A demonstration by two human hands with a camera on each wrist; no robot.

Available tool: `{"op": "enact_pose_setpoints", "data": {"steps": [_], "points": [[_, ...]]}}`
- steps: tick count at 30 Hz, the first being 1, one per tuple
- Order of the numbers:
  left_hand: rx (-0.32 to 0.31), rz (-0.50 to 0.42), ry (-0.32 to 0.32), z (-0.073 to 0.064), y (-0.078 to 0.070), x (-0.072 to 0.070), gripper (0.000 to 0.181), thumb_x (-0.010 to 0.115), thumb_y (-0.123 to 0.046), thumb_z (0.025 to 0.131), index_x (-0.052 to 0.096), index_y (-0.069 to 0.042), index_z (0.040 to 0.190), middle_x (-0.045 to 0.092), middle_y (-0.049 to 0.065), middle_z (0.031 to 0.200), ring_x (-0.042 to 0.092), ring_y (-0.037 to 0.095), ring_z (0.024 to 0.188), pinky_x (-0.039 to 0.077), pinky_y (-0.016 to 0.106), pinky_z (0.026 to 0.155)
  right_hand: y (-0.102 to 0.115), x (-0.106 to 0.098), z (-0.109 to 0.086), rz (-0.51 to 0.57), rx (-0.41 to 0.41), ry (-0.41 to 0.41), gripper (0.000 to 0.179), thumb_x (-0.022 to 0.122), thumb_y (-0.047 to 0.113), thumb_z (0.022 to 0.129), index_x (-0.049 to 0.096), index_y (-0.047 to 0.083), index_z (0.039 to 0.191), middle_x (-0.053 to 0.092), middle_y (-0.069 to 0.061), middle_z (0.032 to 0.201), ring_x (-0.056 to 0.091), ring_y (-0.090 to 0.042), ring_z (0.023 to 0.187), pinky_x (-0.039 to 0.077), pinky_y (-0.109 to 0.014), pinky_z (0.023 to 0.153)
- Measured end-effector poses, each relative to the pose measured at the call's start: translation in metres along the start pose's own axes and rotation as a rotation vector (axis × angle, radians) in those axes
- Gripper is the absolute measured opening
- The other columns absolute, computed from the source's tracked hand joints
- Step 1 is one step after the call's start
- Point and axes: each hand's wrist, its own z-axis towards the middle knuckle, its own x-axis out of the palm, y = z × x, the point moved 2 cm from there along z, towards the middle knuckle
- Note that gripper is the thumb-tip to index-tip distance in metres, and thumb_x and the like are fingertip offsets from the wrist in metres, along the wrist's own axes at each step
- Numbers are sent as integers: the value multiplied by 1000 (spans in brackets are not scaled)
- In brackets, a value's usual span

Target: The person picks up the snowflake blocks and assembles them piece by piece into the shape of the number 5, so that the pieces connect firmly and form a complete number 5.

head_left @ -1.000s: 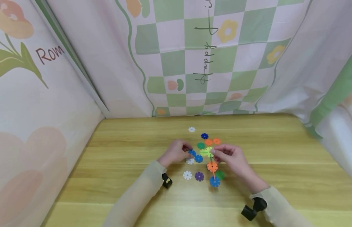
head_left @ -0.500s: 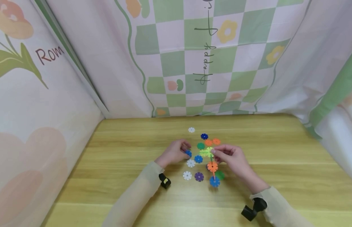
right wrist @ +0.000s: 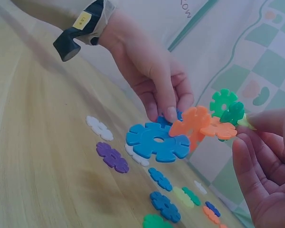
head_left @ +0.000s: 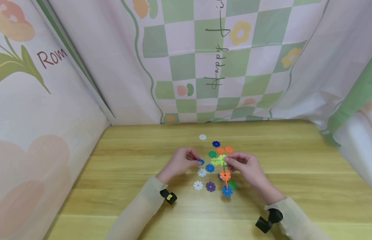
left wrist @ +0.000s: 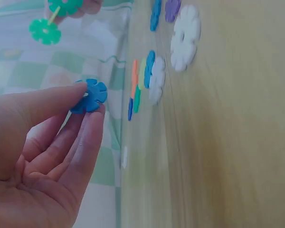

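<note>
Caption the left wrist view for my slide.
Left hand pinching a blue notched disc, with more discs lying on the wooden table.

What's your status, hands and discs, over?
Left hand pinching a blue disc above the table. Right hand pinching one end of a chain of joined discs. Loose discs on the table below, nothing obvious blocking the hands.

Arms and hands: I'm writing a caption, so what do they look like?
The left hand and right hand are bare. The left sleeve and right sleeve are long and beige. The left wrist camera and right wrist camera are black and blocky; the left bears a yellow label.
</note>
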Motion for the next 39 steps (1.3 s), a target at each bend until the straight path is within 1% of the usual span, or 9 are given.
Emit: {"op": "enact_pose_setpoints", "data": {"steps": [3, 7, 12, 18, 26, 32, 39], "points": [[22, -12, -13, -4, -3, 1, 10, 80, -9, 89, 72, -14, 93, 70, -5, 89, 68, 14, 81, 57, 29, 74, 1, 0, 0, -4, -1, 0, 29, 73, 18, 97, 68, -8, 109, 71, -14, 90, 69, -20, 78, 60, -35, 76], [22, -36, -26, -10, -8, 3, 9, 80, -11, 90, 73, -15, 94, 71, -6, 88, 69, 13, 81, 58, 29, 74, 1, 1, 0, -10, -2, 1, 29, 74, 18, 96, 69, -8, 109, 71, -15, 90, 69, -21, 79, 60, -35, 76], [31, -54, -39, -17, -15, 5, 8, 78, -10, 92, 73, -13, 98, 72, -6, 90, 69, 12, 83, 58, 29, 74, 0, 2, -1, -13, -4, 11, 28, 74, 16, 96, 69, -8, 109, 71, -17, 91, 69, -21, 79, 60, -35, 75], [20, -72, -51, -21, -20, 7, 9, 77, -12, 93, 73, -13, 102, 72, -7, 92, 68, 12, 84, 58, 29, 75, -1, 3, -1, -9, -9, 16, 28, 73, 16, 96, 69, -9, 109, 70, -20, 93, 69, -22, 79, 60, -36, 76], [50, -67, -80, -23, -22, 10, 10, 76, -14, 94, 73, -12, 104, 72, -7, 91, 68, 12, 82, 57, 30, 75, 0, 3, -1, -10, -23, 27, 28, 73, 16, 96, 69, -8, 109, 71, -18, 93, 69, -22, 81, 60, -36, 77], [62, -69, -78, -22, -21, 12, 10, 76, -12, 94, 73, -11, 104, 72, -4, 93, 68, 12, 82, 58, 30, 74, -1, 5, 0, -24, -32, 45, 27, 72, 16, 97, 69, -8, 108, 71, -17, 94, 69, -22, 82, 60, -37, 79], [61, -77, -83, -23, -24, 12, 10, 75, -15, 94, 73, -12, 104, 72, -7, 91, 68, 13, 82, 58, 30, 74, 0, 6, -1, -49, -30, 50, 27, 70, 18, 99, 69, -7, 110, 71, -14, 96, 70, -23, 84, 58, -34, 81]]}}
